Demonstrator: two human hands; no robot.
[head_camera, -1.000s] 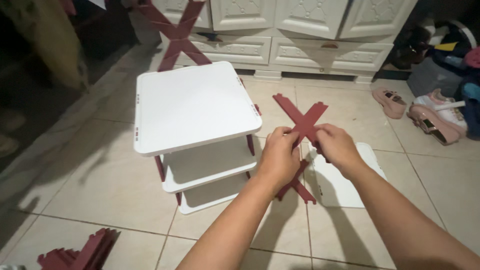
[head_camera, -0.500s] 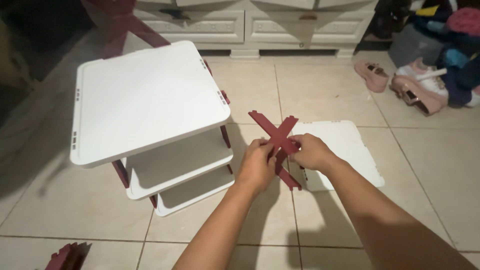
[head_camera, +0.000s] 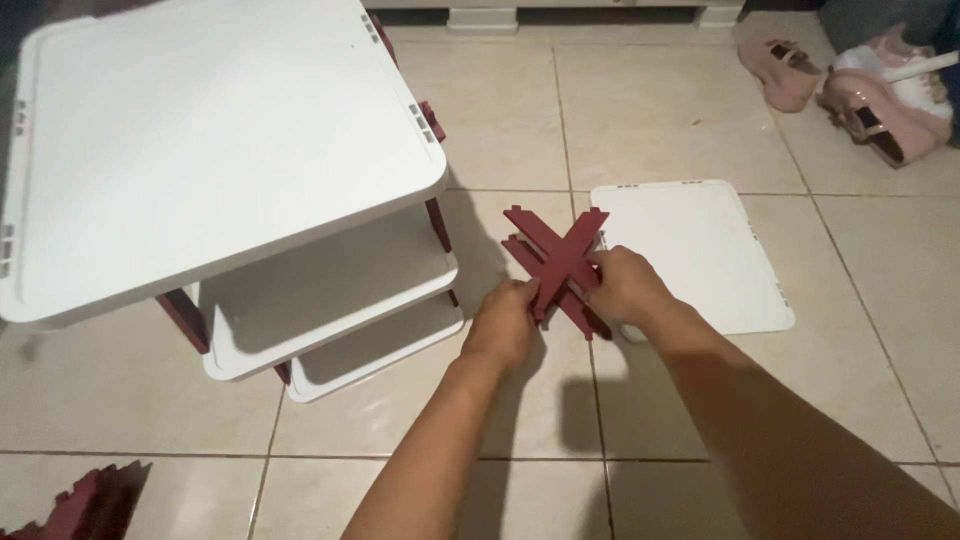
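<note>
A dark red X-shaped plastic brace (head_camera: 556, 256) is held between both hands above the tiled floor. My left hand (head_camera: 503, 326) grips its lower left arm. My right hand (head_camera: 622, 287) pinches its right side. A white three-tier plastic shelf unit (head_camera: 200, 150) with dark red side supports stands just to the left of the hands. A loose white shelf panel (head_camera: 700, 250) lies flat on the floor under and behind my right hand.
More dark red brace pieces (head_camera: 85, 500) lie at the bottom left corner. Pink shoes (head_camera: 850, 85) sit at the top right. The base of a white cabinet (head_camera: 580, 10) runs along the top edge. The floor is beige tile.
The view has tilted down and moved closer to the shelf unit. Both hands lowered the red brace nearer the floor, beside the shelf's lower tiers.
</note>
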